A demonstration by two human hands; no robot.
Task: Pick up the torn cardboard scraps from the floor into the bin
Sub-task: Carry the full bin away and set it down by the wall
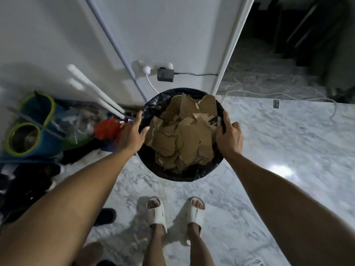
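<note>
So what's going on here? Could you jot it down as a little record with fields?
bin: black-lined bin, on the marble floor by the white wall
contents: torn cardboard scraps, heaped to about the rim
left hand: left hand grips the rim's left side
right hand: right hand grips the rim's right side
scraps on floor: none visible
feet: white slippers, near the bin

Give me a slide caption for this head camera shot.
Both hands, left hand and right hand, grip the rim of a black-lined bin filled with torn cardboard scraps.
</note>
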